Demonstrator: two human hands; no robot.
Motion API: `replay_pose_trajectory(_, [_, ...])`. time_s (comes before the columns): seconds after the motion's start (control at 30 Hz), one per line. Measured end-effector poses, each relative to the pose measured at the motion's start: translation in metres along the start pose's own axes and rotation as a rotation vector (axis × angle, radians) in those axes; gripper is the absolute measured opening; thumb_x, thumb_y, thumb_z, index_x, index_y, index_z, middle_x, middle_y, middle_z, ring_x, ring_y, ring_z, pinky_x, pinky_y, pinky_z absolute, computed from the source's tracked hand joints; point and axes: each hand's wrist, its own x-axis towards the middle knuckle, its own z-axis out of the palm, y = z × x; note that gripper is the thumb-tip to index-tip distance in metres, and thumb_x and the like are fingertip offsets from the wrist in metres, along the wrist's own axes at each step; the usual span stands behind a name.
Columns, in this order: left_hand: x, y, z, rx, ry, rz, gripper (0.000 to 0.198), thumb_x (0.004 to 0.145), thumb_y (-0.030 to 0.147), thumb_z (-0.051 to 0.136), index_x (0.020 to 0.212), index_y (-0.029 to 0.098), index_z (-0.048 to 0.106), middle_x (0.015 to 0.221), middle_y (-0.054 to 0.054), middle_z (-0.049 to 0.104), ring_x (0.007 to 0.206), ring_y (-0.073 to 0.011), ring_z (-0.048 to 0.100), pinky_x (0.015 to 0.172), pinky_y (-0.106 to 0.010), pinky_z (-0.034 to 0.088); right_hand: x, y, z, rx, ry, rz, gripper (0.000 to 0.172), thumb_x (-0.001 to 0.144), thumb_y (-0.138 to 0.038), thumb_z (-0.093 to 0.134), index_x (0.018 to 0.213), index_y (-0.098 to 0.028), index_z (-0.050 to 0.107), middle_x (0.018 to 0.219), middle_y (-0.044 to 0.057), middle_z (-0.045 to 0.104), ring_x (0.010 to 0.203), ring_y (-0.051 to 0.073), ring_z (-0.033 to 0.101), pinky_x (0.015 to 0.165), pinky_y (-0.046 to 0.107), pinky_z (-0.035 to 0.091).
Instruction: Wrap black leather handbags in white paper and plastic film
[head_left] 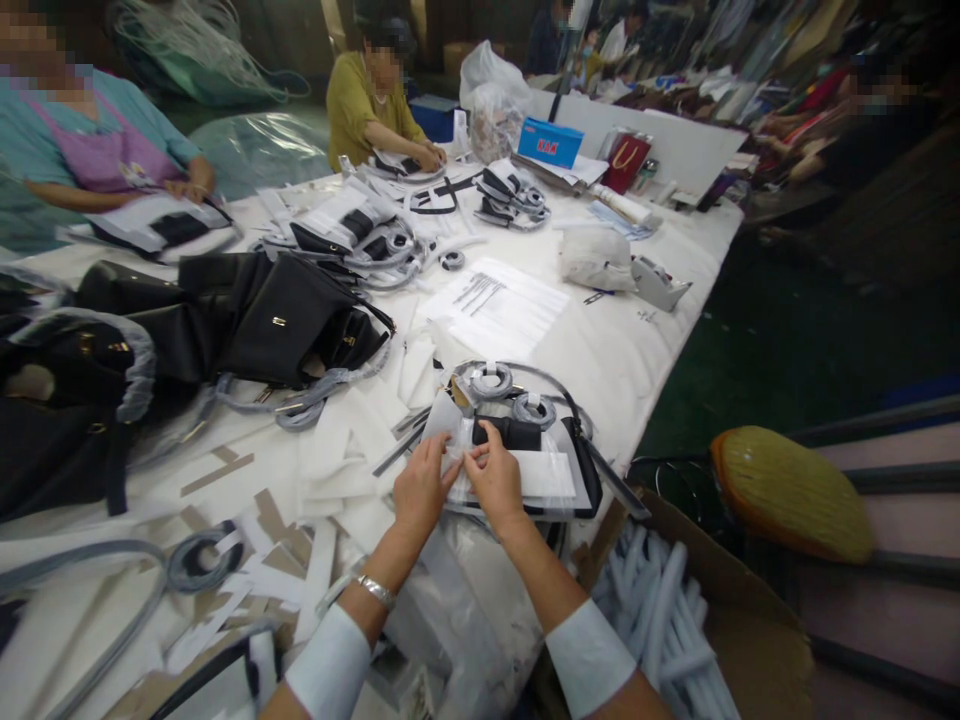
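A black handbag (591, 470) lies flat at the near edge of the table, partly covered by white wrapping sheets. My left hand (426, 482) pinches a thin white wrapping sheet (447, 414) at the bag's left part. Close beside it, my right hand (495, 478) has its thumb and fingers on the same sheet, near a black folded piece (514, 433). Two wrapped strap coils (491, 381) sit just beyond my fingers. A black strap (611, 478) runs over the bag's right side. A white strip (547, 474) lies across the bag to the right of my right hand.
Black bags (289, 320) are heaped on the left. Paper and card scraps (281, 540) litter the table's near left. A printed sheet (499, 305) and a tape dispenser (660, 284) lie farther back. Below right stands a carton (757, 640) of grey tubes. Two co-workers handle bags across the table.
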Motion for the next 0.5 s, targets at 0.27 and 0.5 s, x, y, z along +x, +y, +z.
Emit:
replay_pose_trajectory(0.27, [-0.018, -0.005, -0.006, -0.039, -0.022, 0.367, 0.020, 0.097, 0.019, 0.048, 0.112, 0.020, 0.062, 0.101, -0.008, 0.071, 0.095, -0.0219, 0.066, 0.086, -0.036, 0.052, 0.002, 0.006, 0.001, -0.049, 0.015, -0.016, 0.055, 0.082, -0.017, 0.060, 0.135, -0.019, 0.048, 0.075, -0.002, 0.065, 0.061, 0.015, 0.065, 0.054, 0.023, 0.053])
replay_pose_trajectory(0.5, [-0.030, -0.007, 0.000, -0.030, -0.071, 0.350, 0.046, 0.092, 0.005, 0.043, 0.137, 0.016, 0.045, 0.123, -0.013, 0.067, 0.115, -0.0229, 0.064, 0.096, -0.041, 0.054, 0.007, -0.004, -0.004, -0.159, -0.017, -0.005, 0.059, 0.083, -0.017, 0.062, 0.139, -0.016, 0.044, 0.074, -0.001, 0.068, 0.065, 0.016, 0.067, 0.061, 0.024, 0.052])
